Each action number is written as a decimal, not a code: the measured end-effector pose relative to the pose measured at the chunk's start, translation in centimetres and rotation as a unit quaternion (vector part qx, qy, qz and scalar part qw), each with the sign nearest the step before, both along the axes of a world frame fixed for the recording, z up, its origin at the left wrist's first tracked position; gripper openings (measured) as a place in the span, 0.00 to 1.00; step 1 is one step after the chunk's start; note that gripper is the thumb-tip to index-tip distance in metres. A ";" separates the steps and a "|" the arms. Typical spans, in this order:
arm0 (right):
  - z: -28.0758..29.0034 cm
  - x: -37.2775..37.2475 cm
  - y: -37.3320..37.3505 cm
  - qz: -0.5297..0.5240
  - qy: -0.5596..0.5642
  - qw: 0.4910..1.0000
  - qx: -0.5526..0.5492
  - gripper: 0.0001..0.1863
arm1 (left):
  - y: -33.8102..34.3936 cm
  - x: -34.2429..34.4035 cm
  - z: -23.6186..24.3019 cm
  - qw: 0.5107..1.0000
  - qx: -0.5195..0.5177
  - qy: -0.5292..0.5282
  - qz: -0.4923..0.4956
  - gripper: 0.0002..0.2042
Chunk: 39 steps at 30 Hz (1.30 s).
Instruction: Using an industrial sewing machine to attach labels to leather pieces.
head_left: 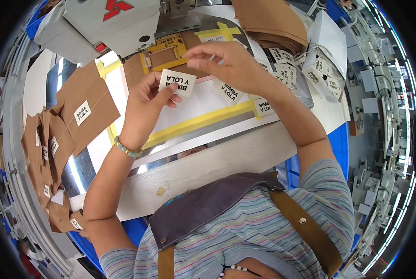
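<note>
My left hand [145, 108] pinches a small white fabric label [177, 83] with black print, holding it above the white work surface. My right hand [226, 63] hovers just beyond it, fingers curled and pinched near the yellow clamp frame [168, 51] under the sewing machine head [110, 21]. I cannot tell what sits between its fingertips. A brown fabric piece [163, 56] lies inside that frame. Loose white labels [229, 91] rest on the surface below my right hand.
A brown piece with a sewn label [85, 109] lies to the left, above a heap of similar finished pieces [45, 162]. A stack of brown fabric [273, 21] and a pile of labels [310, 69] sit far right. Yellow tape [198, 123] borders the white plate.
</note>
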State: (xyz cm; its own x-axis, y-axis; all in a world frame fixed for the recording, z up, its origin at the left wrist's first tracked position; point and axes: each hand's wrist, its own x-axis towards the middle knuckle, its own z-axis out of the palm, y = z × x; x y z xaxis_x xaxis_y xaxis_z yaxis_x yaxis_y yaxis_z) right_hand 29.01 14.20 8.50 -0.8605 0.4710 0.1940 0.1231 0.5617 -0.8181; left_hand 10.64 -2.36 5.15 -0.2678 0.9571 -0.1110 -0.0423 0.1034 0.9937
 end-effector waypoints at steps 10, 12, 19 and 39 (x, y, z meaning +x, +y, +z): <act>-3.1 -2.7 4.2 -0.008 -0.109 0.994 0.022 0.13 | 0.5 -3.5 -1.7 0.879 0.074 0.469 0.033 0.09; -3.4 -4.5 5.9 -0.015 -0.096 0.994 0.053 0.13 | 0.9 -4.3 -2.3 0.716 0.191 0.667 0.082 0.09; -4.6 -8.8 8.4 0.014 -0.102 0.986 0.130 0.12 | 1.3 -5.5 -3.3 0.723 0.242 0.646 0.048 0.12; -0.6 -8.7 9.1 0.157 -0.135 0.952 0.224 0.14 | 1.0 -5.4 -3.0 0.783 0.221 0.579 0.056 0.11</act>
State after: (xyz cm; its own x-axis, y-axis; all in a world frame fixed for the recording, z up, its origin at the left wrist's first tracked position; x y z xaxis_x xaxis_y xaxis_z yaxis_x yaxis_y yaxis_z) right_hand 20.28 23.29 7.93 -0.9924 0.1039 0.0655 0.0635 0.8906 -0.4504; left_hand 5.27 -1.39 2.14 -0.0282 0.7968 0.6037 0.9292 -0.2018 0.3097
